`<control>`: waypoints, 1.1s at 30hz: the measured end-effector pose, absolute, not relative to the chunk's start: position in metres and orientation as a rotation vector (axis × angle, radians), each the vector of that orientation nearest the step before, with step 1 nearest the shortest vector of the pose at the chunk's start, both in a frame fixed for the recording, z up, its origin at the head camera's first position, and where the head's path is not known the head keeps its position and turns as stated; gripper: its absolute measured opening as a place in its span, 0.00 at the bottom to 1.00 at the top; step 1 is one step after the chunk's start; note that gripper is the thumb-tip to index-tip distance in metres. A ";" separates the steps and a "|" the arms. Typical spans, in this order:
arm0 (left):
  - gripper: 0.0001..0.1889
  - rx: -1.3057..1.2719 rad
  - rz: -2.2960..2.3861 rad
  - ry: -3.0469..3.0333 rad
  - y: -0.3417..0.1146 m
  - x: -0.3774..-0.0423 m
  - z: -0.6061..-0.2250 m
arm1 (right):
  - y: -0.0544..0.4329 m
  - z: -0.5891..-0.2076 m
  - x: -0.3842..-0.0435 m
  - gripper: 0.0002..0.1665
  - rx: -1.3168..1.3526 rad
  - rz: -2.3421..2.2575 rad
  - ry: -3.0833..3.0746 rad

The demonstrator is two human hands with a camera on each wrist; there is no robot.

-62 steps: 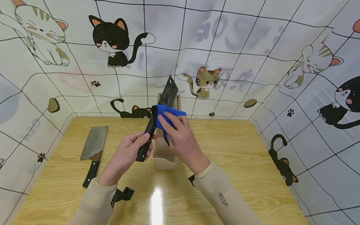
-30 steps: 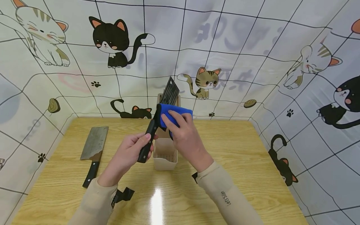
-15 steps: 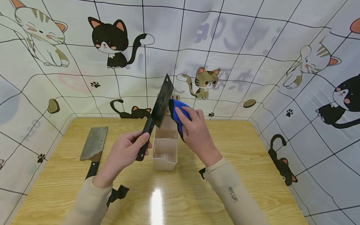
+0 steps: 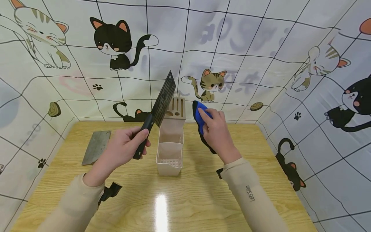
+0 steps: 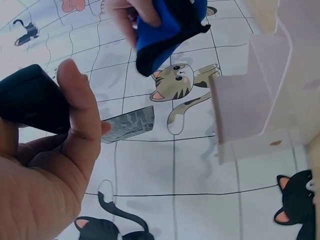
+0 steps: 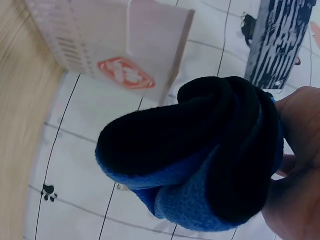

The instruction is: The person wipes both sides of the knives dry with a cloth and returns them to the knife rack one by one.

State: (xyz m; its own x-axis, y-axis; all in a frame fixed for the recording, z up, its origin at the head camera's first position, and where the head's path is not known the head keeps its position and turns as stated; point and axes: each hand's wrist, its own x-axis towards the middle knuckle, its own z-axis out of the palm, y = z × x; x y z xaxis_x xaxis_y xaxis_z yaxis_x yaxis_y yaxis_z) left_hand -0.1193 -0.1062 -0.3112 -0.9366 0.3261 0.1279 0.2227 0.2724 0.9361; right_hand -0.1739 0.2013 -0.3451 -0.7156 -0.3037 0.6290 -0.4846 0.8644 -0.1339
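Note:
My left hand (image 4: 126,146) grips the black handle of a kitchen knife (image 4: 163,100), whose dark, streaked broad blade points up and away above the table. In the left wrist view that handle shows close up, with part of the blade (image 5: 131,124) beyond the fingers. My right hand (image 4: 218,135) holds a folded blue cloth (image 4: 203,120) with black edging, apart from the blade. Seen from the right wrist, the cloth (image 6: 200,155) is bunched in thick folds. A cleaver (image 4: 96,146) lies on the table at the left; my left arm hides its handle.
Between the hands stands a beige knife holder (image 4: 169,167) with a slotted top at its back and open compartments in front. The wooden table (image 4: 185,206) meets a cat-patterned cloth wall (image 4: 246,74) at the back and sides. Black straps hang at both wrists.
My right hand has drawn the blue cloth off the blade and away to the right. The left hand has shifted left and up with the knife, uncovering the holder's slotted top.

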 end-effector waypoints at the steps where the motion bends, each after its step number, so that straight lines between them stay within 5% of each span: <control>1: 0.16 0.540 1.757 2.443 -0.107 -0.120 -0.308 | 0.204 -0.346 -0.175 0.26 0.560 0.384 -2.429; 33: 0.20 0.514 1.218 2.662 -0.109 -0.152 -0.245 | 0.243 -0.396 -0.194 0.28 0.341 0.257 -2.878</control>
State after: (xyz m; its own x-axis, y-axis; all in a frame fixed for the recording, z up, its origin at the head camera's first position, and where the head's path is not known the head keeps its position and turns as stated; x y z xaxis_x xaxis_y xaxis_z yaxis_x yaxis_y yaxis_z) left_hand -0.1524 -0.1093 -0.2448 -0.9263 0.3767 -0.0109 0.2381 0.6073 0.7580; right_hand -0.1942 0.2433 -0.3961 -0.9461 -0.2084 0.2480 -0.2491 0.9575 -0.1456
